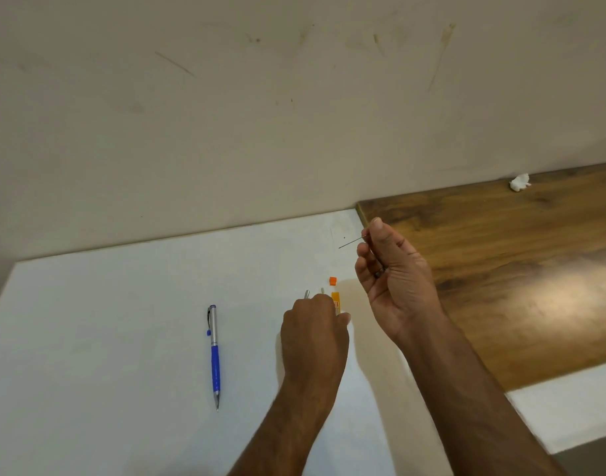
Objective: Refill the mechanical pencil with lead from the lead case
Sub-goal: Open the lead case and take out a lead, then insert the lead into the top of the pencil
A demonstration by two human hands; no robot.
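A blue and silver mechanical pencil (213, 352) lies alone on the white board (123, 321), tip pointing toward me. My left hand (315, 334) rests on the board and grips the orange lead case (336, 301), which sticks out past my fingers. My right hand (394, 280) is raised above the board and pinches a thin grey lead (352, 242) between thumb and fingertips. The small orange cap (333, 281) lies just beyond the case. A silver pencil cap (307, 294) and a small pale eraser piece (323, 291) lie by my left knuckles.
A brown wooden tabletop (518, 269) extends to the right of the white board. A crumpled white tissue (520, 182) sits at its far edge against the beige wall (260, 97).
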